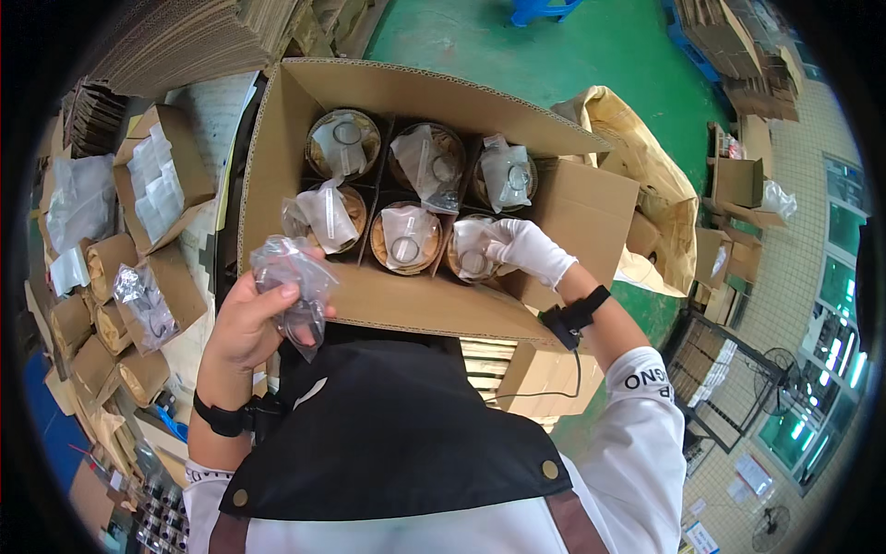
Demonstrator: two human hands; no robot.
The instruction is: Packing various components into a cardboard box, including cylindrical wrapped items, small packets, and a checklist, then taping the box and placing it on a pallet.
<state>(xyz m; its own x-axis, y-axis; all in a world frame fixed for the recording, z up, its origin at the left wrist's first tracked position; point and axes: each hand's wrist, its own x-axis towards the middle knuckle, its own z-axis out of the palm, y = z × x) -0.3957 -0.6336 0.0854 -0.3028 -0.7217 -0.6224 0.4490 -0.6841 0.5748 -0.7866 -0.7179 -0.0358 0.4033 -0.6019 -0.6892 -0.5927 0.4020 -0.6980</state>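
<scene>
We are looking at the packing area of a factory or warehouse. We see a large corrugated carton (586, 208) divided into cells, with round containers (430, 242) and clear bags (508, 174) inside. Nearby we find stacked cardboard sheets (175, 42), smaller open cartons (187, 284), some filled with plastic-bagged pieces (140, 297), and a brown paper sack (681, 208). Beyond, we make out a green floor (443, 37), a blue pallet (689, 49) under more cardboard (729, 42), a tiled wall (789, 185), windows (842, 226) and a fan (772, 529). We also note a black work apron (388, 434).
</scene>
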